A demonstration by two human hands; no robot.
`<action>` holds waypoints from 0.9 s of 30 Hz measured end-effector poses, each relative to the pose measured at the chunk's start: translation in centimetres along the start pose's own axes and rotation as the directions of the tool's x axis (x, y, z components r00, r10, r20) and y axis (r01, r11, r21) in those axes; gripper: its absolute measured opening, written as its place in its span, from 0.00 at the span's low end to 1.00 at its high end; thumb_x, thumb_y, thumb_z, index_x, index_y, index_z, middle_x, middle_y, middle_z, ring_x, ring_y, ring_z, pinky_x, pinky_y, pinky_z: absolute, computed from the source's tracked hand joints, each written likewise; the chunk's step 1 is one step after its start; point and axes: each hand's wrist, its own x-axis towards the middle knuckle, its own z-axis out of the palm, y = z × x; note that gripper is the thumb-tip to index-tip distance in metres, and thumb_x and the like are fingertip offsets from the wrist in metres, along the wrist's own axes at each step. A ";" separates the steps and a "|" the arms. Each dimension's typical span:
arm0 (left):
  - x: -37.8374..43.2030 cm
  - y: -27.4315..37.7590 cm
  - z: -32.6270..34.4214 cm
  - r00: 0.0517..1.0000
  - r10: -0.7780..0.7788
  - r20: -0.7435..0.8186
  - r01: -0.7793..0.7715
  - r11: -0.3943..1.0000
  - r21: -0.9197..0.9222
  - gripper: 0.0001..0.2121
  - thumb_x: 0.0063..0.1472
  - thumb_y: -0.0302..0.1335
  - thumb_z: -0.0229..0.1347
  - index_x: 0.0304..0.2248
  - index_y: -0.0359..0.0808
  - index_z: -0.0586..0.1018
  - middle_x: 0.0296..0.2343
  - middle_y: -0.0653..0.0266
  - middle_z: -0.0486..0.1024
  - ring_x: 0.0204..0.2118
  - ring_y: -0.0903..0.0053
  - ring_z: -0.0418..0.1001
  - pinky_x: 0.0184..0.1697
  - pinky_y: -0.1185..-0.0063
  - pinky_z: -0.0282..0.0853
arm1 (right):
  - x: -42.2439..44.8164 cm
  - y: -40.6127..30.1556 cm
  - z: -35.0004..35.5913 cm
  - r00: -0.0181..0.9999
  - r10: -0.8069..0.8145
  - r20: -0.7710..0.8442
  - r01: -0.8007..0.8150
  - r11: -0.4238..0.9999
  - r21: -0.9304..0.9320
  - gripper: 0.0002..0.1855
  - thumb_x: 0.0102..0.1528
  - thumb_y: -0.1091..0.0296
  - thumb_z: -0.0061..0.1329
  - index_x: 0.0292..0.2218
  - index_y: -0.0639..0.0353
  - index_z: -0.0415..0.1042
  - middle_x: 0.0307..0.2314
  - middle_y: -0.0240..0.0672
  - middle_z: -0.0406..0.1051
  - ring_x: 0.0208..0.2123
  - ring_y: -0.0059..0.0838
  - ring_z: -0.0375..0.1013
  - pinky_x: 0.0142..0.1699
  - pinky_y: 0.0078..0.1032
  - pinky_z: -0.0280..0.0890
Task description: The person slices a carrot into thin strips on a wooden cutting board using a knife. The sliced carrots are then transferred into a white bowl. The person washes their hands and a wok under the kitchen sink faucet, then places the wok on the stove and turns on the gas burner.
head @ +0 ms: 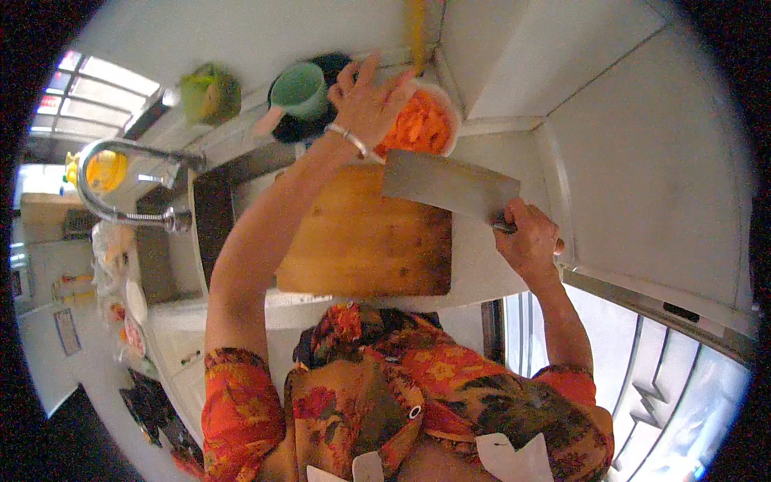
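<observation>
A metal cleaver [449,184] is in my right hand [527,238], which is closed around its handle; the broad blade points left above the back right of a wooden cutting board [361,241]. My left hand [373,102] reaches past the board's back edge, fingers spread, at the left side of a white bowl [456,114] of cut orange pieces [424,123]. Whether its fingers touch the bowl cannot be made out. A bracelet circles the left wrist. No food pieces show on the visible part of the board.
Left of the bowl is a green cup or dipper [299,90] on something dark. A green item [211,93], blurred, stands farther left. The sink with its curved metal faucet [96,181] lies left of the board. White walls [650,169] rise behind and to the right.
</observation>
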 end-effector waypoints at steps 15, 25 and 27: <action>2.2 4.4 -4.1 0.994 0.048 -0.095 -0.091 0.852 -0.516 0.06 0.52 0.25 0.47 0.21 0.31 0.69 0.15 0.48 0.66 0.18 0.56 0.64 0.22 0.68 0.58 | -2.4 -4.9 6.2 0.968 -0.195 0.158 0.152 0.955 0.253 0.17 0.36 0.64 0.55 0.26 0.56 0.61 0.17 0.36 0.66 0.21 0.40 0.67 0.25 0.35 0.61; -0.7 3.7 -0.3 0.948 0.277 -0.157 -0.237 0.943 0.232 0.17 0.56 0.33 0.39 0.46 0.43 0.66 0.32 0.60 0.74 0.40 0.65 0.70 0.50 0.54 0.47 | -1.8 -6.7 6.5 0.928 -0.019 0.372 -0.023 0.994 0.109 0.17 0.39 0.58 0.52 0.32 0.52 0.65 0.23 0.39 0.68 0.28 0.42 0.69 0.31 0.39 0.63; 0.6 5.4 -3.0 0.967 0.035 0.253 -0.088 0.975 0.204 0.16 0.55 0.32 0.42 0.43 0.41 0.68 0.32 0.60 0.74 0.40 0.67 0.70 0.50 0.55 0.46 | -2.0 -7.0 6.6 0.932 -0.051 0.358 -0.007 0.987 0.159 0.16 0.40 0.56 0.51 0.31 0.52 0.67 0.24 0.39 0.69 0.30 0.42 0.68 0.33 0.39 0.63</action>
